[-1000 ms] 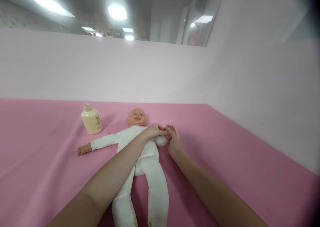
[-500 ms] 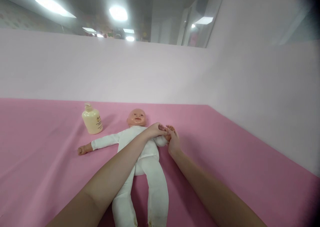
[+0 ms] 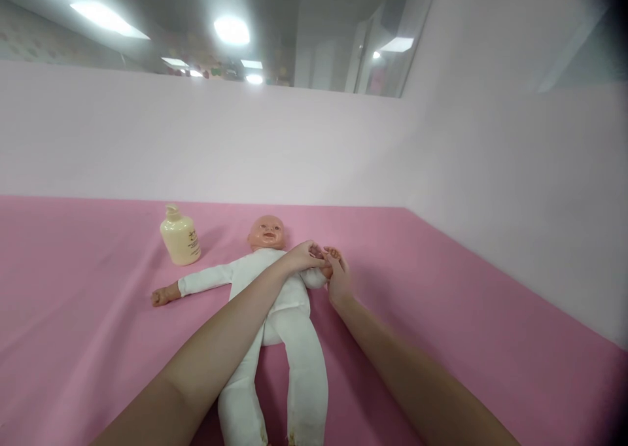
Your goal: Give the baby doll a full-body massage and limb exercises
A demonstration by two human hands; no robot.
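Observation:
A baby doll (image 3: pixel 289 328) with a white cloth body lies on its back on the pink surface, head away from me. My left forearm crosses over its chest. My left hand (image 3: pixel 305 256) has its fingers curled at the doll's hand (image 3: pixel 332 253), on the right side of the view. From the outer side, my right hand (image 3: pixel 340 279) wraps round that same small hand. Its little fingers show between my hands, while its wrist is partly hidden. The doll's other arm (image 3: pixel 203 280) stretches out to the left.
A pale yellow pump bottle (image 3: pixel 181 238) stands left of the doll's head. The pink cover (image 3: pixel 88 315) has soft folds at the left. White walls (image 3: pixel 235 145) rise behind and at the right, with a reflective window (image 3: pixel 275 27) above.
My hands stay at the doll's hand, with only a slight shift of the fingers. The whole view has moved very slightly; bottle and doll lie as before.

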